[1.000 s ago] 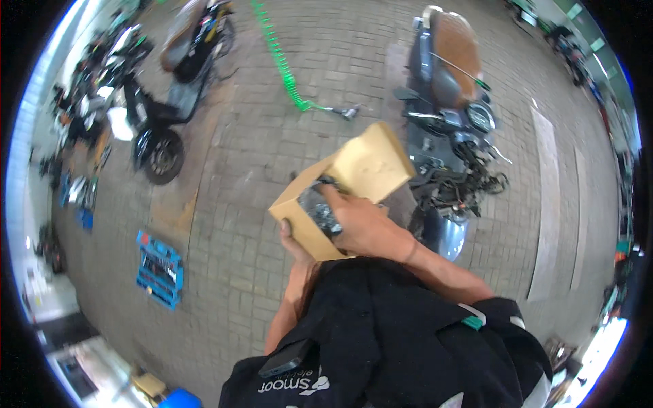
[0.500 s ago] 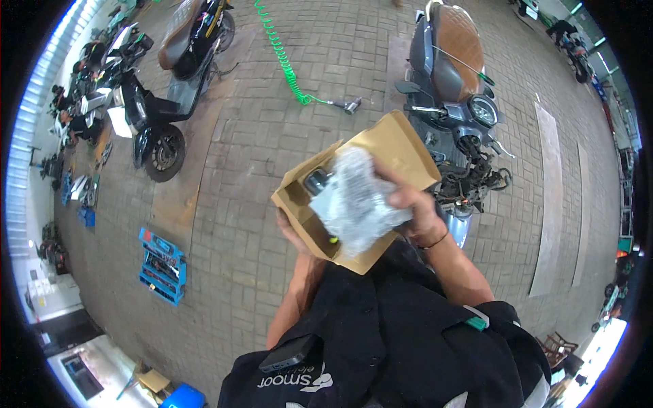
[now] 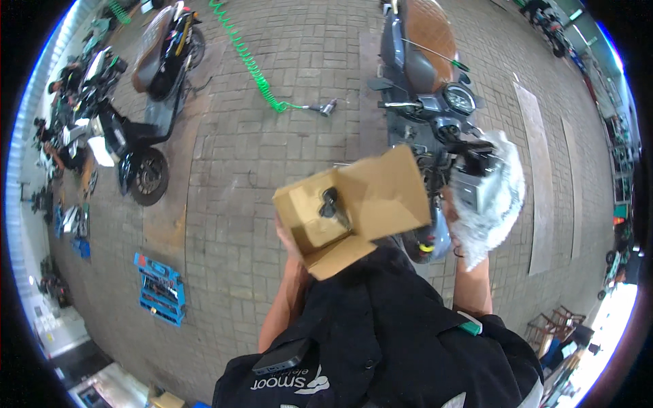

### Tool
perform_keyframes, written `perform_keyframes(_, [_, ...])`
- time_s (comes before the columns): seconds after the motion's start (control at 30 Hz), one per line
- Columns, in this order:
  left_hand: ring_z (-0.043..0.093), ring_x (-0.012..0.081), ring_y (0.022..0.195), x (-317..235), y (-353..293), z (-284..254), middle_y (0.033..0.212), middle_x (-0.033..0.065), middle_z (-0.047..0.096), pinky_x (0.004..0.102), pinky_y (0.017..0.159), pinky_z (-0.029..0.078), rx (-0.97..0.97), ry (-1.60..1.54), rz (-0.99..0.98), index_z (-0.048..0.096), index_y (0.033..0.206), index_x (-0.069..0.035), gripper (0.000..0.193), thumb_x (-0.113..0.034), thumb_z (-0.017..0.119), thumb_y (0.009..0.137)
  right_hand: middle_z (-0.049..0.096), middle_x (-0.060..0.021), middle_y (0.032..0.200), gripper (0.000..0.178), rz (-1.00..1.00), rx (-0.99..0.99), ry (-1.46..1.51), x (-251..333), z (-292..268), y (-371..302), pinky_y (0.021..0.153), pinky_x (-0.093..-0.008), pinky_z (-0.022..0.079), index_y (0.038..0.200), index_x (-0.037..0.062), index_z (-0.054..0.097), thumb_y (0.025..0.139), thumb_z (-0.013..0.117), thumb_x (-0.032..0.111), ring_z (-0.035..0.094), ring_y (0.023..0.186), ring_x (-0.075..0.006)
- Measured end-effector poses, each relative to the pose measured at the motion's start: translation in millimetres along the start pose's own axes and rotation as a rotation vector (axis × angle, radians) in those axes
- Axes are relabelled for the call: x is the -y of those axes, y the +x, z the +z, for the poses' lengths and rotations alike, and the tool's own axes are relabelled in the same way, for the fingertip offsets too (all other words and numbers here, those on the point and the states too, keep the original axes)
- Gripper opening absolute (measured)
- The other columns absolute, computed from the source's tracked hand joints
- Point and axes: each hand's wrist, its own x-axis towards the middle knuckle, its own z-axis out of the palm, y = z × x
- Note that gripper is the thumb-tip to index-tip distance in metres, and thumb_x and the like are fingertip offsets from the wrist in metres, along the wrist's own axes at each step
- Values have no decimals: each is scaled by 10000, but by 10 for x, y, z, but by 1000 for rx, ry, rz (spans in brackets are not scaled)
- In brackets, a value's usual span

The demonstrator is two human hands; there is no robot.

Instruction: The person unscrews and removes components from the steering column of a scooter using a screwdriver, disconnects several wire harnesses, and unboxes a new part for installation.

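Note:
An open cardboard box (image 3: 391, 197) is in front of me, its flaps spread. My left hand (image 3: 286, 239) grips its left side; most of the fingers are hidden behind it. A small black part (image 3: 330, 202) lies inside the box. My right hand (image 3: 454, 221) is out to the right, closed on a silver, box-shaped metal unit (image 3: 471, 190) with a dark top, partly wrapped in bubble wrap (image 3: 505, 197). The wrap and the unit hide most of that hand's fingers. Below the unit, a dark piece with a yellow band (image 3: 427, 248) shows beside the box.
A grey scooter (image 3: 425, 51) with a brown seat and exposed front stands just beyond my right hand. To the left are a black scooter (image 3: 146, 143) and a blue toolbox (image 3: 161, 289). A green coiled hose (image 3: 252, 64) ends at an air tool (image 3: 328, 107) on the paving.
My right hand has lifted the bubble-wrapped unit out of the box and carried it right. The box now shows its inside with the black part. My left hand still holds the box.

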Motion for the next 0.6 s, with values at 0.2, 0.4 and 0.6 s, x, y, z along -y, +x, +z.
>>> perform_keyframes(0.2, [512,338,1339,128,15,-900,1485,178,501,500,1126,431,312,256,-319,368,1546,-24,1097,-712,693,757,685,-117,839,574,27,-447,-682,586,-918,-41,387,-371,512,1270,54,554,852,796,365,662,598,-229])
perform_keyframes(0.4, [537,328,1318,134,856,-93,1472,214,523,451,1139,395,715,444,-723,404,1523,43,1200,-540,861,579,492,-245,1130,991,-34,-126,351,384,-1515,-227,558,-481,616,1469,135,426,729,715,728,614,845,-386])
perform_keyframes(0.6, [581,329,1256,336,1380,458,1360,229,602,452,1105,406,907,828,-833,540,1402,82,1030,-537,817,627,595,-180,1245,987,164,-121,566,-269,-1144,-48,771,-605,576,1484,157,452,761,650,799,618,933,-398])
